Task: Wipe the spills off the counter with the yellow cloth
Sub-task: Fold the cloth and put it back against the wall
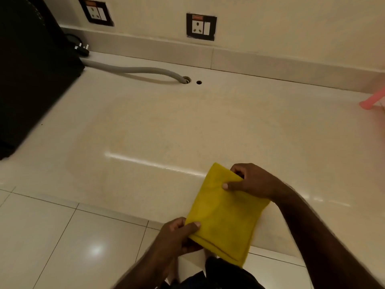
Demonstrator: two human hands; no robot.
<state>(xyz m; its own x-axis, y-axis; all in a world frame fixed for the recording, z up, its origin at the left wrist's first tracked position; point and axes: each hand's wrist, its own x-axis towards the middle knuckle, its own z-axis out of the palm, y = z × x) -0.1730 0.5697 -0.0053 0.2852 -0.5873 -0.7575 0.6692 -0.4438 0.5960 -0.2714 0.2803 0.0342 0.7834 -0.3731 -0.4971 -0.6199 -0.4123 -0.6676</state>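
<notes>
I stand at a cream counter (166,126) with a glossy top; a bright streak of light lies across it in front of me. Behind it runs a low upstand of the same colour, and above that a pale wall with two black socket plates, one (201,27) near the middle and one (96,12) further left. A grey ribbed hose (133,70) lies on the counter and goes down into a round hole; a second, smaller hole (199,82) is just beside it. At the left stands a big black appliance (31,69), and a black plug (82,50) lies behind its corner. The floor (52,236) below the counter edge has large white tiles that shine.

I hold the yellow cloth (225,215), folded to a rectangle, above the near edge of the counter. My right hand (252,181) pinches its far corner, the thumb on top. My left hand (179,236) pinches the near left corner in the same way.

I cannot make out any spill on the counter. At the right border there is something pink (373,101), blurred and cut off, and I cannot say what it is. The appliance is also cut by the frame. Whether the cloth touches the counter, I cannot tell.
</notes>
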